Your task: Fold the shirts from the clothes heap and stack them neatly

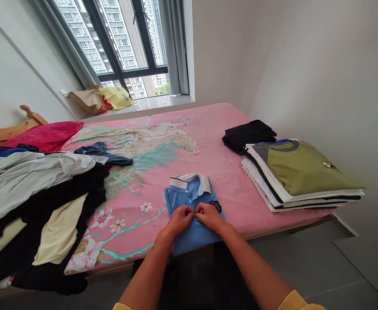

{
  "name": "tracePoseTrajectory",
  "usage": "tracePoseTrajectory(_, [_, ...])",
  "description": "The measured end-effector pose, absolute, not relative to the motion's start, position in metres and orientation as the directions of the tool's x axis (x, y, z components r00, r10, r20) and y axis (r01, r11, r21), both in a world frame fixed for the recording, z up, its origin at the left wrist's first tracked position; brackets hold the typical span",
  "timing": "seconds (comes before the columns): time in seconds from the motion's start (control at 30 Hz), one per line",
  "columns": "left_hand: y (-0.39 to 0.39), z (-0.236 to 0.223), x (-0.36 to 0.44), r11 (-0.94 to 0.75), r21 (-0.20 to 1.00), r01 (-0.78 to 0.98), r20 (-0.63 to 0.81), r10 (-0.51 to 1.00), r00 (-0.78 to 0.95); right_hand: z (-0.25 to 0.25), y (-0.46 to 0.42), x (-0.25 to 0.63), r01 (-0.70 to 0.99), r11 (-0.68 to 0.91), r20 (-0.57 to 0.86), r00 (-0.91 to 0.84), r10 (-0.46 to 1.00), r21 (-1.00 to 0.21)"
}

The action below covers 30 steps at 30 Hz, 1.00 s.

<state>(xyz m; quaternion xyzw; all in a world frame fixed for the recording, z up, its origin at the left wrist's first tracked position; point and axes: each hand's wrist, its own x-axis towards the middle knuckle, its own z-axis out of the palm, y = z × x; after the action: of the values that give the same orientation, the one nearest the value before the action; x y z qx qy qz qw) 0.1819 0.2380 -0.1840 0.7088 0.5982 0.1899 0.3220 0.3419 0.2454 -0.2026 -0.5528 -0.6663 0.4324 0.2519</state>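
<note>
A blue polo shirt (pixel 189 196) with a white collar lies folded near the front edge of the bed, its lower part hanging over the edge. My left hand (pixel 179 217) and my right hand (pixel 209 214) meet at the middle of the shirt's front. The fingers of both are curled and pinch the fabric along the button line. My forearms reach in from the bottom of the view.
The bed (pixel 208 129) has a pink flowered sheet. A heap of unfolded clothes (pixel 40 202) fills its left side, with a red pillow (pixel 45 134) behind. A stack of folded shirts (pixel 300 174) and a black folded garment (pixel 248 134) lie at the right. Bags (pixel 106 99) sit by the window.
</note>
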Motion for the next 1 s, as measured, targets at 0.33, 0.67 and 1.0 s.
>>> tracePoseTrajectory(0.33, [0.243, -0.176, 0.184, 0.018, 0.617, 0.787, -0.176, 0.978, 0.116, -0.197, 0.241, 0.341, 0.605, 0.072, -0.102, -0.248, 0.963, -0.793])
tracePoseTrajectory(0.67, [0.242, -0.180, 0.191, 0.037, 0.526, 0.849, -0.167, 0.984, 0.060, -0.199, 0.245, 0.337, 0.708, 0.136, -0.102, -0.283, 0.954, -0.693])
tracePoseTrajectory(1.0, [0.245, -0.178, 0.185, 0.121, 0.550, 0.826, -0.262, 0.964, 0.033, -0.195, 0.245, 0.331, 0.771, 0.143, -0.125, -0.277, 0.953, -0.620])
